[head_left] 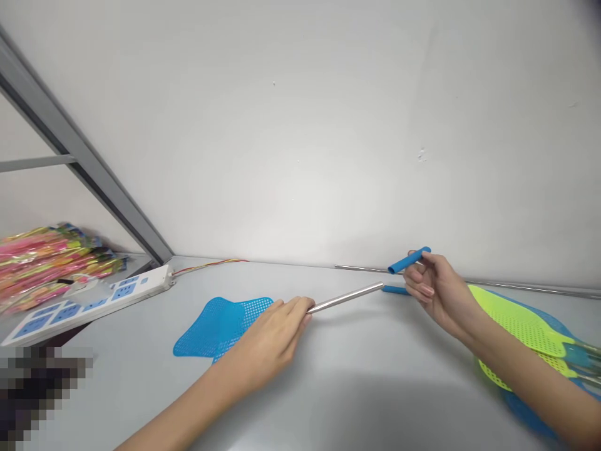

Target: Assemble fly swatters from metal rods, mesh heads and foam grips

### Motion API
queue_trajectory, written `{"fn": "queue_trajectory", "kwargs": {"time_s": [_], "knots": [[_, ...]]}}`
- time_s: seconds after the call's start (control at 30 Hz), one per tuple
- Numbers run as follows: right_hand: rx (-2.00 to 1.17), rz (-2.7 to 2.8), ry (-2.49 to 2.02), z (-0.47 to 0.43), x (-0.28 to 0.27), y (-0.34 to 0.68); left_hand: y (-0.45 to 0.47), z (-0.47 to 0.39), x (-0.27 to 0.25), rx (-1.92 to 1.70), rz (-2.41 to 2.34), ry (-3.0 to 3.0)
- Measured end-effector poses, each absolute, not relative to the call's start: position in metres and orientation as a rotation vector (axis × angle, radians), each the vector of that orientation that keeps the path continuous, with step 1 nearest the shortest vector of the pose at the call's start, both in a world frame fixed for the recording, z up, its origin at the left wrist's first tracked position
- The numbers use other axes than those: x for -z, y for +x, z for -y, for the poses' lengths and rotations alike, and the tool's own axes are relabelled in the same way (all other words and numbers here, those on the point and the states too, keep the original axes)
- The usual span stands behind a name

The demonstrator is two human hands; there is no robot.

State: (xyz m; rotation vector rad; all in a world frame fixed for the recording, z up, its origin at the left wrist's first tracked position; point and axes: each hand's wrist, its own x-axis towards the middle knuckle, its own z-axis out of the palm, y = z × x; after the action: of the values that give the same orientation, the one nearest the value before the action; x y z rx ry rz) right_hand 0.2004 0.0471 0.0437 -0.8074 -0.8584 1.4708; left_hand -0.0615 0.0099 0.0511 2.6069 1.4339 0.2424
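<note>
My left hand (277,335) is closed around a shiny metal rod (347,297), whose free end points up to the right. Partly behind that hand lies a blue mesh fly swatter head (218,326); whether it is joined to the rod is hidden. Between the fingers of my right hand (434,288) is a short blue tube (407,260), its open end facing left. Just below it a second blue tube piece (393,289) shows near the rod's tip, its other end hidden behind my right hand. The rod and the held tube are apart.
Yellow-green and blue fly swatters (516,319) lie stacked at the right, partly under my forearm. A long thin metal rod (530,288) runs along the wall. A white power strip (154,280) with a wire and a pile of colourful wrapped items (51,257) are at the left.
</note>
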Motion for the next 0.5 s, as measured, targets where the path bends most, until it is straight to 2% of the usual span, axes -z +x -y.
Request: {"fn": "queue_trajectory", "kwargs": {"time_s": [0.23, 0.5], "knots": [[-1.409, 0.821, -0.900, -0.042, -0.036, 0.187, -0.060, -0.008, -0.050, -0.275, -1.455, 2.573], [-1.485, 0.927, -0.822, -0.041, -0.040, 0.195, -0.064, -0.010, -0.049, -0.231, -1.482, 2.579]]}}
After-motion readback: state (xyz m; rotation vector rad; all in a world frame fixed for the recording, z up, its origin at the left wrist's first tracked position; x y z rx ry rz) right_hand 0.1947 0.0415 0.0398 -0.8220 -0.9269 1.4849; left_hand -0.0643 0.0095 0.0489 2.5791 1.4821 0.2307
